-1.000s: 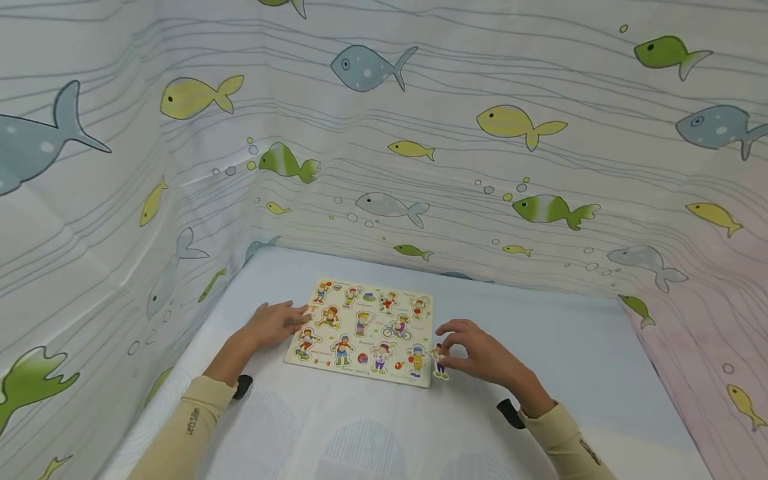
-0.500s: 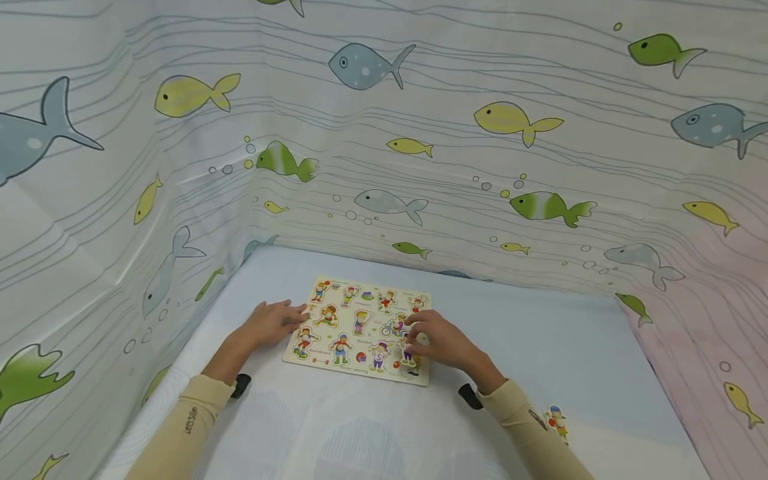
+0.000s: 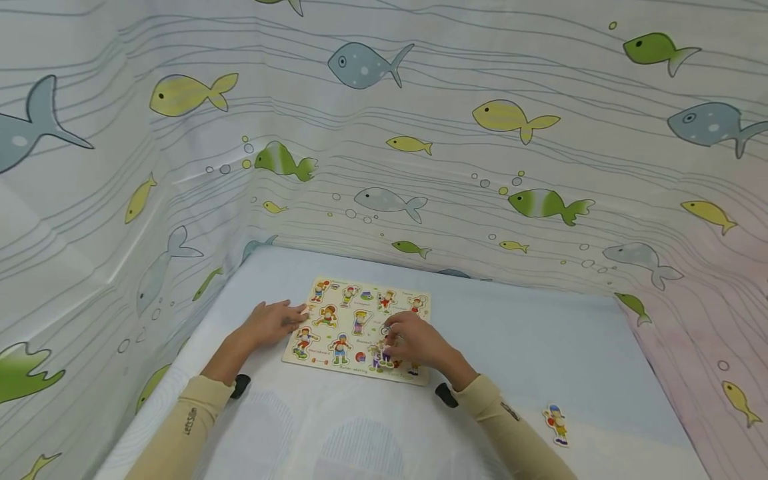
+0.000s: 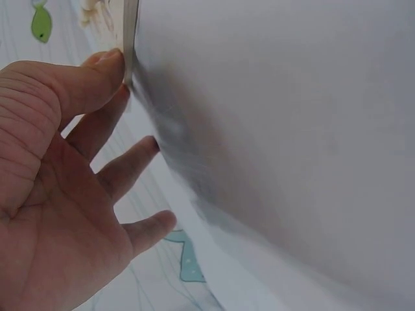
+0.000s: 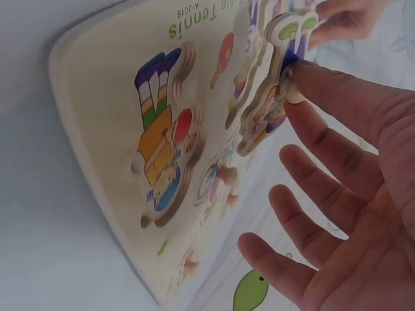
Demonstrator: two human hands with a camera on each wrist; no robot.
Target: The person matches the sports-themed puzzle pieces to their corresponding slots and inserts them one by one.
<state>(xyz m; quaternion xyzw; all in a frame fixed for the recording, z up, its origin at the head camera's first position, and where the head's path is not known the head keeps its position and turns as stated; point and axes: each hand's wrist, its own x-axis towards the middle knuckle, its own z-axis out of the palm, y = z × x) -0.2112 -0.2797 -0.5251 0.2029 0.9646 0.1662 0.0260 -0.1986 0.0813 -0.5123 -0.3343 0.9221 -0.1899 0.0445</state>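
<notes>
While the left hand (image 3: 273, 323) is lying flat at the left edge of the wooden puzzle board (image 3: 359, 330), its fingers are reaching straight onto that edge; the left wrist view is showing the thumb (image 4: 97, 74) touching the thin rim of the board (image 4: 130, 39), with the other fingers spread and holding nothing. The right hand (image 3: 417, 341) is working over the near right part of the board, where it is pinching the peg of 1 figure piece (image 3: 379, 353) between thumb and forefinger. In the right wrist view this figure piece (image 5: 275, 84) is standing lifted and tilted above the board (image 5: 97, 149), its painted shoes pointing upward in the frame, while the remaining 3 fingers (image 5: 318, 194) are staying spread and free. A seated player piece (image 5: 162, 162) in a yellow shirt is lying in its recess just beside, under the printed word "Tennis". The board is resting on a pale blue tabletop (image 3: 540, 333), near the back corner of a fish-patterned curtain (image 3: 510, 167). A loose figure piece (image 3: 557, 424) is lying on the tabletop, well apart from the board, to the right of the right sleeve (image 3: 510, 430)
</notes>
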